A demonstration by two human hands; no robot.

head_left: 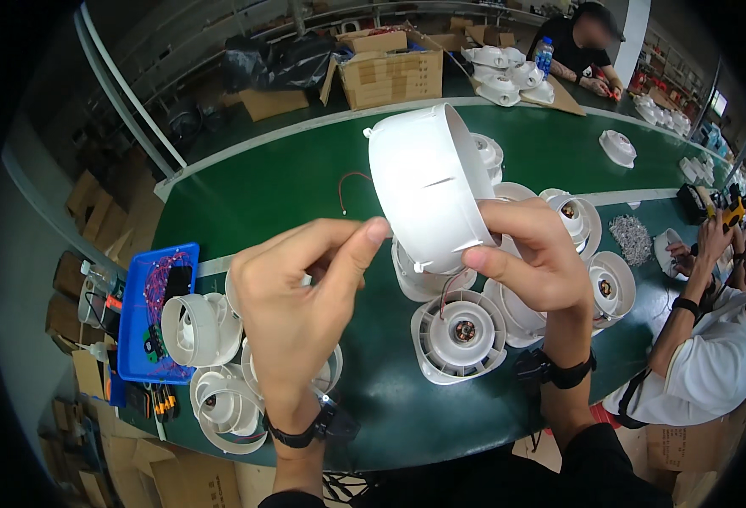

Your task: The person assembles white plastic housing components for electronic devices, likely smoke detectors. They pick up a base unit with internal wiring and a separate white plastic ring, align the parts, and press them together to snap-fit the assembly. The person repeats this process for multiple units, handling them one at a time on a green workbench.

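Note:
A white round plastic fan housing (428,186) is lifted above the green table, tilted with its smooth side wall toward me. My right hand (535,258) grips its lower right rim, thumb on the wall. My left hand (301,296) touches its lower left edge with thumb and forefinger pinched at the rim. A thin red wire (451,284) hangs from under the housing. Below it lie several white fan bodies with motors showing, one (460,333) right under my hands.
A blue tray (136,292) with wires and small parts stands at the left beside more white housings (199,328). A pile of screws (631,237) lies at the right near a seated person in white (711,347). Cardboard boxes (390,68) and another person (580,51) are behind the green table (280,182).

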